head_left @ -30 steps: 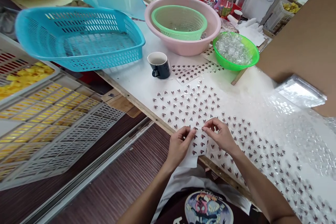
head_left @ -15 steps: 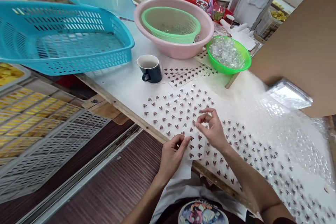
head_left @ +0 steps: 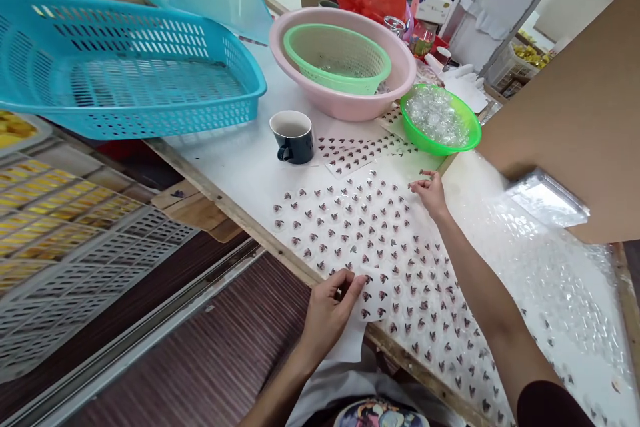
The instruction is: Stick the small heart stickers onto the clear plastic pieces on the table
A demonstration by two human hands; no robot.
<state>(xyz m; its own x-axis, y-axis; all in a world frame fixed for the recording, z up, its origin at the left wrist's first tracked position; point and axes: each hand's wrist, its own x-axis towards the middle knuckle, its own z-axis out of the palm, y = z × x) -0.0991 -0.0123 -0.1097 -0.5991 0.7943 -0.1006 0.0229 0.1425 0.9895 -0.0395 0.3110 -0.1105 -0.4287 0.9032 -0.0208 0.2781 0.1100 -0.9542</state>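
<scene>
My left hand (head_left: 334,303) pinches the edge of a small white sticker sheet (head_left: 373,312) printed with dark figures, at the front edge of the table. Farther out, my right hand (head_left: 430,195) has thumb and forefinger together on a small sticker (head_left: 409,187), while its other fingers are partly spread. It hovers near the far right end of many small clear round pieces (head_left: 345,238), each bearing the same dark figure, laid out over the white tabletop. Part of the sheet is covered by my left thumb and fingers.
A dark mug (head_left: 295,147) stands by printed sticker sheets (head_left: 350,159). Behind are a pink basin (head_left: 345,109) holding a green strainer (head_left: 335,82), and a green bowl (head_left: 430,144) of clear pieces. A blue basket (head_left: 175,121) overhangs the left edge; cardboard (head_left: 565,127) rises right.
My right hand has moved away from the sticker sheet, forward and right across the table, carrying a sticker. My left hand still pinches the sheet in about the same place. The view has shifted slightly.
</scene>
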